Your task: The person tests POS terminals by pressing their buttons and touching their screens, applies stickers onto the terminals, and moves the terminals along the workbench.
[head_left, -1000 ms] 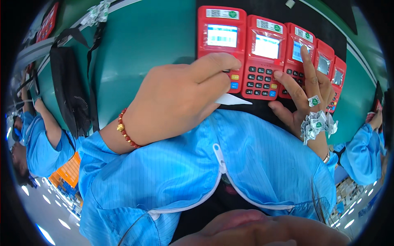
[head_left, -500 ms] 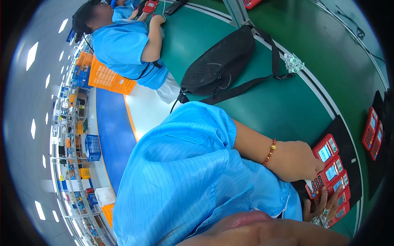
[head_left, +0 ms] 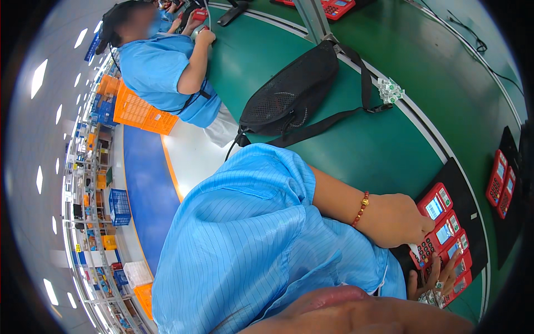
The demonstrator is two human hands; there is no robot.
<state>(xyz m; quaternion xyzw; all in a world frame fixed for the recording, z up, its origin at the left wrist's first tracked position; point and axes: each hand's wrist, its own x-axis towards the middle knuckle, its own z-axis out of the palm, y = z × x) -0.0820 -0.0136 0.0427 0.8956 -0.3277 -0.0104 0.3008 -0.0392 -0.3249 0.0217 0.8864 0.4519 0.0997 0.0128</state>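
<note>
My left hand [head_left: 397, 220], with a red-beaded bracelet on its wrist, reaches over the nearest of several red payment terminals [head_left: 433, 209]. Its fingers are closed in a pinch on a small white strip [head_left: 414, 250], held by the terminal's keypad. The terminals lie side by side on a black mat [head_left: 453, 172], with screens and keypads facing up. My right hand [head_left: 434, 278] rests its spread fingers along the lower terminals. Small clear-and-green plastic pieces [head_left: 433, 298] show against this hand; whether it holds them cannot be made out.
A black mesh bag [head_left: 292, 92] with a strap lies on the green table [head_left: 356, 147]. More clear-and-green pieces [head_left: 390, 91] sit at the metal rail. Further red terminals [head_left: 500, 183] lie at the right. A co-worker in blue [head_left: 161, 69] stands nearby, before orange crates [head_left: 139, 106].
The view has shifted slightly. My left hand keeps its pinch by the keypad, and my right hand's spread fingers stay on the terminals. The co-worker's hands have moved a little.
</note>
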